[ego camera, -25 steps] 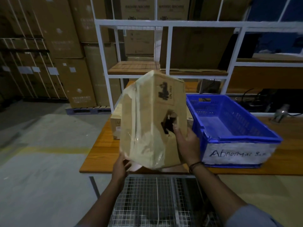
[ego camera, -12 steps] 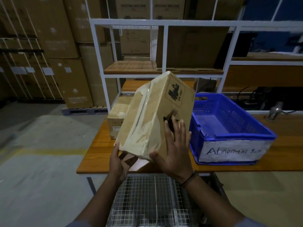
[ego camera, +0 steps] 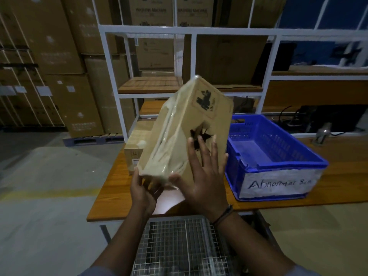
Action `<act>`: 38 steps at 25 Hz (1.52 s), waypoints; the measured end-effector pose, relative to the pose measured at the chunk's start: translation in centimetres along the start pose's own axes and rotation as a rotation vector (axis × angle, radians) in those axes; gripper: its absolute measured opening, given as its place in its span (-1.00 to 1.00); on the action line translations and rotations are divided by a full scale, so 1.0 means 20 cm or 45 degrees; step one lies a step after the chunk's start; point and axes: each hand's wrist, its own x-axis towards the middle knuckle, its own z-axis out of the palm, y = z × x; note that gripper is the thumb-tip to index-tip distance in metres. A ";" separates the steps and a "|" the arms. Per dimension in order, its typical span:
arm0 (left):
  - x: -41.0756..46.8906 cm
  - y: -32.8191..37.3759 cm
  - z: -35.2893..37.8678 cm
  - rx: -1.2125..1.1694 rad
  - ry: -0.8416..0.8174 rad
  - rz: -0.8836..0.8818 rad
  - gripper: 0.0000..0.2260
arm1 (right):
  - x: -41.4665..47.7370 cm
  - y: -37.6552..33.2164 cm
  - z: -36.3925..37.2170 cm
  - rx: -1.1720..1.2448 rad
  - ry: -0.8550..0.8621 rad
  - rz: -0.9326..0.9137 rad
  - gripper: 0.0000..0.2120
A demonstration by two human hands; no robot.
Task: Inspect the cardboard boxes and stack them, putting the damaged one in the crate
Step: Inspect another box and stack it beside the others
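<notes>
I hold a tan cardboard box (ego camera: 179, 136) tilted in the air above the table's front edge. Clear tape runs along its left face, and a torn, jagged hole shows in its right face. My left hand (ego camera: 143, 190) grips the box's lower corner from beneath. My right hand (ego camera: 205, 172) lies flat on the right face with fingers spread, its fingertips at the hole. A second cardboard box (ego camera: 135, 144) rests on the table behind the held one, partly hidden. The blue crate (ego camera: 278, 170), labelled "Abnormal", stands to the right with nothing visible inside.
The wooden table (ego camera: 111, 192) carries the crate and the box. A wire-mesh cart (ego camera: 179, 246) stands right below my arms. A white metal shelf frame (ego camera: 191, 32) rises behind the table. Large stacked cartons (ego camera: 59, 56) fill the left background, and cables lie at the far right.
The box has tipped from nearly upright to leaning left, turning its holed face toward me. My right hand slid from the hole's edge to lie flat over that face.
</notes>
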 end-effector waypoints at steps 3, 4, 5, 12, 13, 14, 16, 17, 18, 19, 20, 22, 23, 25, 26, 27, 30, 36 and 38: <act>0.04 0.09 0.07 0.023 -0.039 0.139 -0.57 | 0.14 0.08 -0.01 0.398 -0.043 0.247 -0.17; 0.06 0.13 0.09 0.051 -0.071 0.208 -0.61 | 0.20 0.12 -0.03 0.561 -0.034 0.302 -0.17; 0.07 0.17 0.12 0.100 -0.133 0.284 -0.64 | 0.25 0.16 -0.06 0.714 -0.010 0.356 -0.14; 0.12 0.35 0.38 0.546 -0.476 0.588 -0.57 | 0.42 0.30 -0.22 0.986 0.167 0.590 -0.70; 0.13 0.35 0.41 0.557 -0.497 0.592 -0.55 | 0.43 0.30 -0.21 0.986 0.196 0.594 -0.75; 0.14 0.35 0.42 0.561 -0.516 0.601 -0.54 | 0.44 0.31 -0.21 0.979 0.217 0.589 -0.76; 0.18 0.33 0.46 0.570 -0.555 0.608 -0.53 | 0.45 0.36 -0.20 0.920 0.252 0.603 -0.70; 0.21 0.31 0.49 0.579 -0.571 0.606 -0.53 | 0.46 0.39 -0.21 0.885 0.279 0.634 -0.64; 0.23 0.28 0.53 0.589 -0.586 0.604 -0.52 | 0.47 0.42 -0.21 0.868 0.297 0.648 -0.63; 0.26 0.26 0.57 0.593 -0.605 0.597 -0.51 | 0.48 0.46 -0.22 0.869 0.304 0.655 -0.66; 0.28 0.23 0.62 0.598 -0.621 0.583 -0.50 | 0.50 0.51 -0.23 0.872 0.313 0.659 -0.68; 0.33 0.16 0.74 0.616 -0.653 0.556 -0.49 | 0.55 0.63 -0.28 0.867 0.356 0.685 -0.69; 0.35 0.12 0.81 0.627 -0.674 0.544 -0.49 | 0.58 0.69 -0.32 0.866 0.380 0.699 -0.70; 0.39 0.01 0.96 0.642 -0.715 0.512 -0.50 | 0.65 0.84 -0.40 0.827 0.406 0.728 -0.71; 0.41 -0.04 1.04 0.646 -0.732 0.493 -0.50 | 0.68 0.93 -0.44 0.808 0.400 0.749 -0.71; 0.44 -0.10 1.12 0.648 -0.745 0.479 -0.51 | 0.73 1.01 -0.48 0.794 0.391 0.769 -0.70; 0.53 -0.24 1.34 0.672 -0.742 0.444 -0.51 | 0.84 1.30 -0.55 0.758 0.350 0.827 -0.62; 0.71 -0.47 1.63 0.812 -0.716 0.486 -0.48 | 1.08 1.70 -0.56 0.592 0.238 0.948 -0.58; 0.75 -0.51 1.66 0.909 -0.696 0.550 -0.48 | 1.15 1.83 -0.49 0.516 0.223 0.949 -0.60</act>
